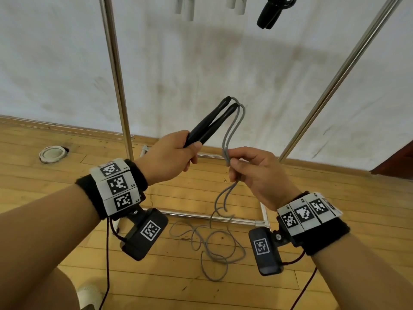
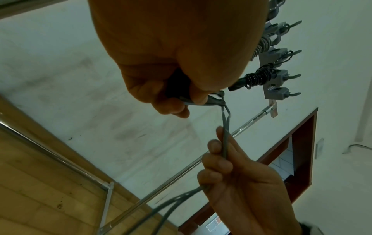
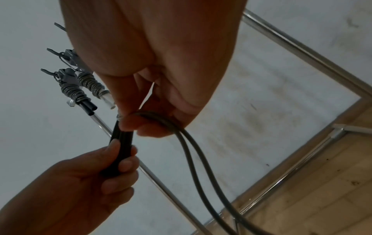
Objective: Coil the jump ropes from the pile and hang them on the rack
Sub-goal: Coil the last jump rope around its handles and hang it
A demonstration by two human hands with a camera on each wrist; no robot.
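Head view | left hand fingers grip both black handles | right hand fingers pinch doubled grey cord

Scuffed white wall, wood plank floor, wood skirting. Round white fitting in floor near wall. Dark red door frame right.

Left hand grips two black handles; right hand pinches the doubled grey rope, apparently trailing onto the floor
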